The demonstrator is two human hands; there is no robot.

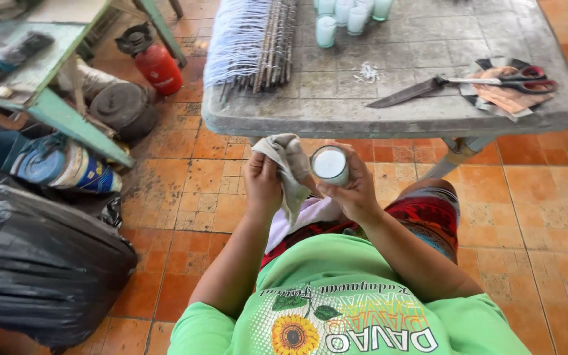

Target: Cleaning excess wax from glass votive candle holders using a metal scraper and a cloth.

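In the head view, the right hand (356, 190) curled around a small glass candle (330, 164), fingers wrapped about its side so that its round mouth faced up toward the camera and its long axis stood nearly upright. The left hand (262, 184) was just beside it, pinching a crumpled grey cloth (288, 164) whose free edge lay against the left wall of the glass. So the candle lay to the right of the cloth hand, touching the rag, both held above the lap and in front of the grey table (336, 108). The candle was clear glass filled almost to the rim with pale white wax. More such candles (346, 14) stood on the table's far side, with scissors (514, 81) and a knife (405, 93) well apart to the right.
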